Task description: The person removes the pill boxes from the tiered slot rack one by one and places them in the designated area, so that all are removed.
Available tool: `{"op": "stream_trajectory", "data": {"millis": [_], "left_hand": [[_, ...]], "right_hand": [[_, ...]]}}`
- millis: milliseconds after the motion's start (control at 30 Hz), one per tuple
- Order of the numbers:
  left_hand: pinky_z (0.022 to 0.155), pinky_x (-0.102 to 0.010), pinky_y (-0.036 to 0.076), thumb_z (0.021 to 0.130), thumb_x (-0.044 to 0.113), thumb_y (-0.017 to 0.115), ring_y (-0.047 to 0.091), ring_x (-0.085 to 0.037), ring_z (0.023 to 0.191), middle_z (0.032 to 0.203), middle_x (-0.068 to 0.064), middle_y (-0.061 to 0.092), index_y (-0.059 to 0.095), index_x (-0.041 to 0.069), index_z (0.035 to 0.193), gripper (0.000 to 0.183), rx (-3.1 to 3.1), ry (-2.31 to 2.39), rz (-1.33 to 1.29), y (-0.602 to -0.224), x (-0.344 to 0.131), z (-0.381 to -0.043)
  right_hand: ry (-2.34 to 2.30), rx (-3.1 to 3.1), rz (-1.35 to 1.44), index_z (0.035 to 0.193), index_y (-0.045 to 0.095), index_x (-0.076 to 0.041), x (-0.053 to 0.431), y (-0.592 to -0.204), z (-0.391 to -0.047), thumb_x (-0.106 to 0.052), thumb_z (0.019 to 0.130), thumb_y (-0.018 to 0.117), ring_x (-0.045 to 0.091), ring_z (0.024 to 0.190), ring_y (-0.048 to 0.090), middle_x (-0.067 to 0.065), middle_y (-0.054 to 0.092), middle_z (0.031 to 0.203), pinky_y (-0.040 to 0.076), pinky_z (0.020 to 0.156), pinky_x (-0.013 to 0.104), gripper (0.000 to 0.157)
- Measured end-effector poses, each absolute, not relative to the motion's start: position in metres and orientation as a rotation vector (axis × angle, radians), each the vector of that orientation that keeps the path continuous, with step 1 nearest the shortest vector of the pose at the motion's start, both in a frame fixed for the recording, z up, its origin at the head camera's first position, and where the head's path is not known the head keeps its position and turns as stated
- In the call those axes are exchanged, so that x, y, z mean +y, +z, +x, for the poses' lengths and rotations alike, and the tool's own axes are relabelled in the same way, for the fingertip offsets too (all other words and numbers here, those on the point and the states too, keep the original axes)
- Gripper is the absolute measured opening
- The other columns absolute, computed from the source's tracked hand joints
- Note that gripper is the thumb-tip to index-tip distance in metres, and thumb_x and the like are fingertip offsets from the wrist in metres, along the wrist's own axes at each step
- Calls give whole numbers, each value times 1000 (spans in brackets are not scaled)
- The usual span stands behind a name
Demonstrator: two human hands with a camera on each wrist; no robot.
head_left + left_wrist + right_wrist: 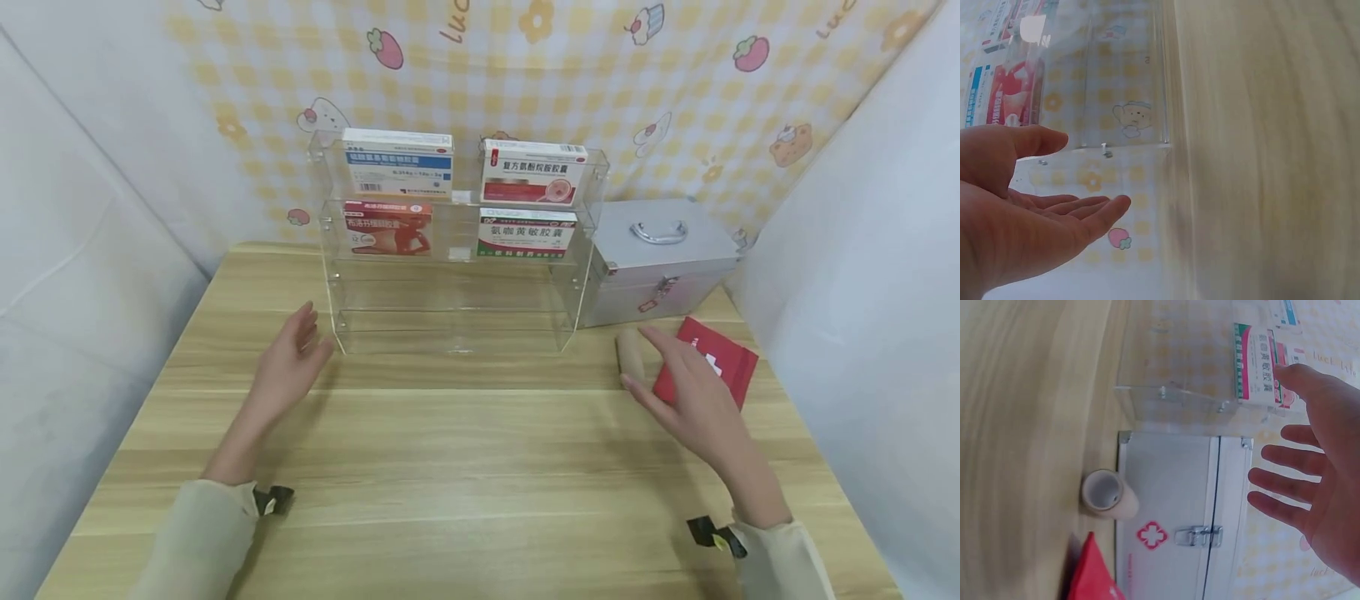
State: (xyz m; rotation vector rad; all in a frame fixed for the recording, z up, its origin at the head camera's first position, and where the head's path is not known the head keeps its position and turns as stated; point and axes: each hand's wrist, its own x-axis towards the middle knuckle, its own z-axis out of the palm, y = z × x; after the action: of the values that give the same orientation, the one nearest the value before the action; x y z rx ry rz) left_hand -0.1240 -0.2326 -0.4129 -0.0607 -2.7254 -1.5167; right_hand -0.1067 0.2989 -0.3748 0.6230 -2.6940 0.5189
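Roll (631, 358) lies front-to-back toward far right corner of desk (450, 467), low ahead of nearer right hand's (697, 404) spread, empty fingers; left hand (285, 367) well apart, empty, fingers loosely bent.

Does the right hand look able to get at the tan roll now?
Likely yes: the right hand is open and empty, near the tan roll, with nothing visible blocking the way between them.

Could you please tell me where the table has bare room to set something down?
The widest bare stretch of table lies before the clear rack, between the left hand and the right hand. The rack's lower tiers are free too. Right of the rack, metal case, tan roll and red pouch crowd together.
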Motion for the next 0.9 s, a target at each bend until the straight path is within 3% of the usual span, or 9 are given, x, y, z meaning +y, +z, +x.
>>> {"op": "stream_trajectory", "data": {"millis": [267,367,633,900], "left_hand": [[113,-56,24,100,28,58,19,-42,143,159,-23,15,6,13,158,80,-2622,-1728,-43,-421,-230,-143],[111,-57,26,99,25,61,19,-43,143,159,-23,15,6,18,159,82,-2581,-1812,-57,-423,-230,-145],[110,-56,30,96,17,66,26,-42,141,158,-20,20,11,30,158,84,-2510,-1873,-132,-432,-228,-149],[107,-55,35,95,13,66,34,-44,136,152,-25,31,14,29,158,83,-2494,-1881,-104,-433,-223,-150]], "right_hand": [[501,-2622,728,151,40,-19,283,-348,-138,-29,86,76,28,118,52,7,51,142,43,99,52,74],[510,-2613,760,150,41,-18,275,-335,-152,-30,89,73,26,111,55,6,52,140,46,95,50,69],[548,-2579,852,146,45,-16,255,-305,-193,-27,92,70,30,121,50,11,55,134,47,93,51,61],[549,-2557,860,142,50,-15,238,-284,-219,-25,90,72,26,116,53,7,57,133,51,85,46,57]]}}
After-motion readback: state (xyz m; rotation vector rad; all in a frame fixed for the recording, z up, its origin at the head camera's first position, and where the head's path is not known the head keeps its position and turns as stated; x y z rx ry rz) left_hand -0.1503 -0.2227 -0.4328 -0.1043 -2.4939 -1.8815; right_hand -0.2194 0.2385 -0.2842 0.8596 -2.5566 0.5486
